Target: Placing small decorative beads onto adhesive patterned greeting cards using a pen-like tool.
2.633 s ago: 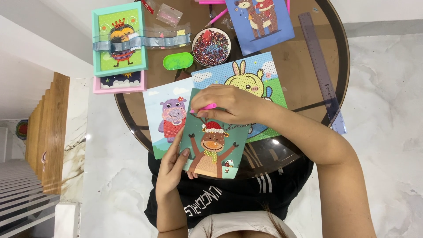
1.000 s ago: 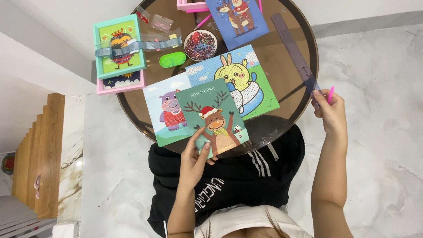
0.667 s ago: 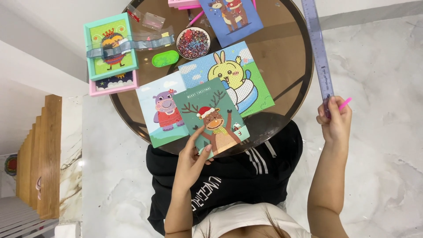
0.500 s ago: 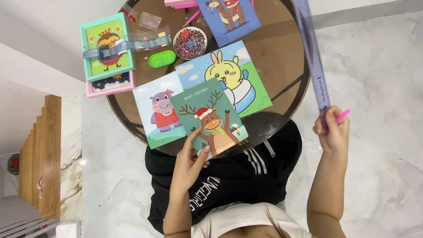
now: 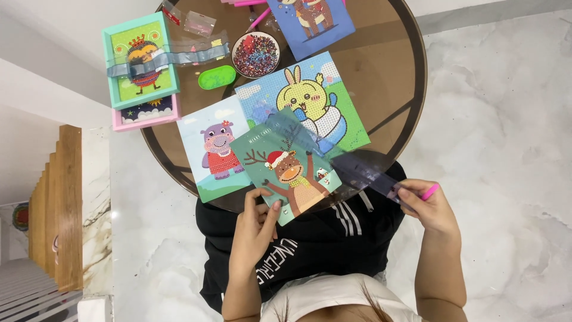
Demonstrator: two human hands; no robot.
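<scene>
Although the clear ruler (image 5: pixel 333 158) was see-through and blurred, so its far end over the cards was hard to trace, I could follow it slanting from the rabbit picture (image 5: pixel 310 104) down across the reindeer card (image 5: pixel 286 170) to my right hand (image 5: pixel 430 207). That hand was closed on the ruler's near end, with a pink pen (image 5: pixel 430 192) tucked among the same fingers. My left hand (image 5: pixel 257 223) pinched the reindeer card's lower edge, thumb on top, at the near rim of the round table (image 5: pixel 405 89). The blue deer picture (image 5: pixel 310 21) was cut off at the top edge.
</scene>
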